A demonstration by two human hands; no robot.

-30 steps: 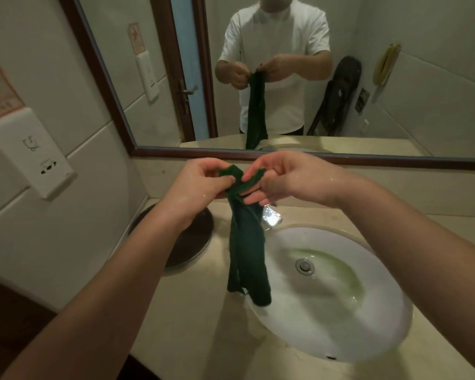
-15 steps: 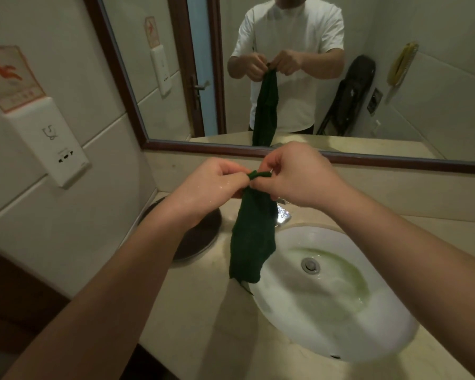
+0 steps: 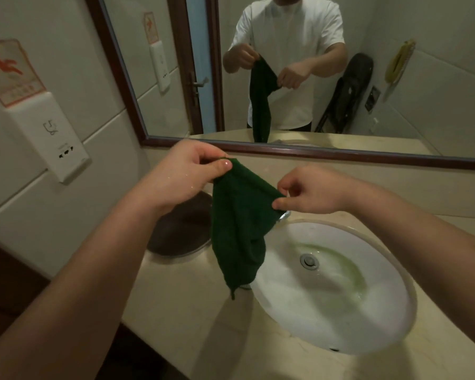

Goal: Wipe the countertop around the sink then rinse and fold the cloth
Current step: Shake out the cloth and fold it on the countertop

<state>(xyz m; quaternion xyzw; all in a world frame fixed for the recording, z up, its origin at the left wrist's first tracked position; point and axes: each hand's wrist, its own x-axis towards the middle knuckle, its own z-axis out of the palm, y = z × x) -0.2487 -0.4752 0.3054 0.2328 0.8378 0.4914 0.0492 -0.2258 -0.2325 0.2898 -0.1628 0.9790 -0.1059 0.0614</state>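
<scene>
A dark green cloth [image 3: 239,226] hangs in the air over the left rim of the white oval sink [image 3: 337,300]. My left hand [image 3: 187,174] pinches its top left corner, higher up. My right hand [image 3: 310,192] pinches the other top corner, lower and to the right. The top edge is stretched between both hands and slopes down to the right. The cloth's lower tip dangles just above the beige countertop [image 3: 181,311]. The faucet [image 3: 284,215] is mostly hidden behind the cloth and my right hand.
A round dark lid or plate [image 3: 181,231] lies on the counter left of the sink. A wall dispenser [image 3: 52,138] sits on the left wall. The framed mirror [image 3: 299,64] behind the counter reflects a person holding the cloth. Greenish water stains the basin near the drain [image 3: 309,261].
My hands, close together at the bunched top of the cloth, have moved apart. The cloth has spread open from a narrow strip into a wider sheet.
</scene>
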